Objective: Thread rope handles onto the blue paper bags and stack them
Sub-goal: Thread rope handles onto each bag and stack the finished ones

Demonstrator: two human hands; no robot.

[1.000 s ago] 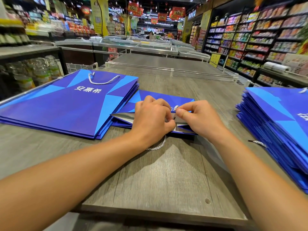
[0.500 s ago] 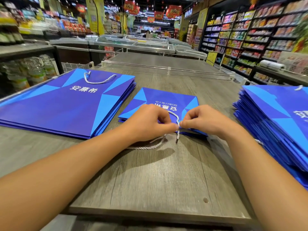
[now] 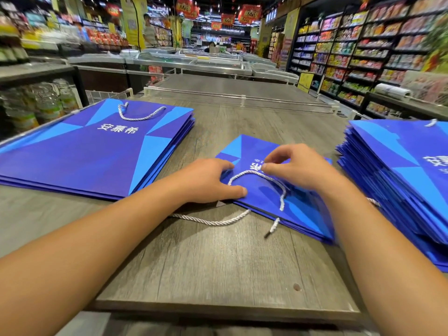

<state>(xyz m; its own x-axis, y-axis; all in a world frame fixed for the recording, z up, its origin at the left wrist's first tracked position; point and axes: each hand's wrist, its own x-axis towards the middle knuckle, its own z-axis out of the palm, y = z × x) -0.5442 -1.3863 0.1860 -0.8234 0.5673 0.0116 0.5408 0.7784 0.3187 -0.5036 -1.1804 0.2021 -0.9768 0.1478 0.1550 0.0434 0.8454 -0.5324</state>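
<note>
A flat blue paper bag lies on the wooden table in front of me, its opening toward me. My left hand holds its near left corner, thumb laid on top. A white rope handle arches over the bag's face. My right hand pinches the top of that arch between thumb and forefinger. A second white rope trails from under the bag's edge onto the table, its tipped end lying loose. On the left is a stack of bags with handles. A taller bag stack stands at the right.
The grey wooden table ends close to me in a front edge. A clear rail crosses its far side. Shop shelves line the right, freezer chests stand behind, and bottles fill a rack at left.
The rope loop now lies up over the bag's face instead of at its opening. My left hand has gone from the rope to the bag's corner. The view has shifted left.
</note>
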